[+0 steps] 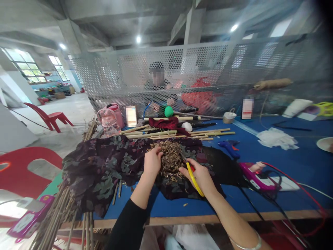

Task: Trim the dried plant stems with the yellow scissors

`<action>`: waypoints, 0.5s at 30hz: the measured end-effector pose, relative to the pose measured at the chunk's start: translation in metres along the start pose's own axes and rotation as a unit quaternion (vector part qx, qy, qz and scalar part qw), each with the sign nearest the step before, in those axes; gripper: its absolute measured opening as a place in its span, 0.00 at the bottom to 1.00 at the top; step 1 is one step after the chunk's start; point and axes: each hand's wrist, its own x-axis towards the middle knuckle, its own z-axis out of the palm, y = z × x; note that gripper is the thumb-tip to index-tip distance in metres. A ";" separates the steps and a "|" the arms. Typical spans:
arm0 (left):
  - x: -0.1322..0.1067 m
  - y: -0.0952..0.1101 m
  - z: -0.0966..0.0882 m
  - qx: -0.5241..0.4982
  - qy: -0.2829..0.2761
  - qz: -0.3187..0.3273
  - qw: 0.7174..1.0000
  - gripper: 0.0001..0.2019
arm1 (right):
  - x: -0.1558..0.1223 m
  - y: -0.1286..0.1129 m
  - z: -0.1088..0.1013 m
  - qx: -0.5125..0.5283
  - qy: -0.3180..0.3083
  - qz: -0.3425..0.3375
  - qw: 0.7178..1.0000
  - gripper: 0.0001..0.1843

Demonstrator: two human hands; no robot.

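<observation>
A heap of brown dried plant pieces [170, 163] lies on a dark floral cloth [104, 170] on the blue tabletop. My left hand [153, 162] is at the heap's left side, its fingers curled together against the pieces; whatever is between them is hidden. On the right side of the heap, my right hand [199, 173] is closed around pruning shears [194, 180] with a yellow handle and a bit of red. Their dark tip points up and left, over the edge of the heap.
Behind the cloth lie several bamboo sticks [218, 133] and a green ball [169, 111]. Rightward are a blue glue gun [230, 148], a magenta power strip [256, 177] with cords, and white mesh [277, 138]. Bundled stalks [58, 211] stand at front left. A person [158, 86] sits behind the perforated screen.
</observation>
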 end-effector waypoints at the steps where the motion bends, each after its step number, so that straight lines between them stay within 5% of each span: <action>1: 0.002 -0.001 -0.002 -0.056 0.003 -0.032 0.998 0.09 | 0.000 -0.001 0.000 0.003 0.001 0.001 1.000 0.28; 5: 0.007 0.000 -0.008 -0.326 -0.026 -0.193 0.925 0.08 | 0.000 -0.004 -0.002 -0.001 -0.002 0.005 1.000 0.26; 9: 0.004 0.009 -0.009 -0.483 -0.070 -0.263 0.832 0.08 | 0.001 -0.006 -0.002 -0.014 -0.010 0.004 1.000 0.25; 15: -0.006 0.015 0.000 -0.518 -0.090 -0.227 0.819 0.12 | -0.003 -0.013 -0.006 0.000 -0.012 -0.002 1.000 0.25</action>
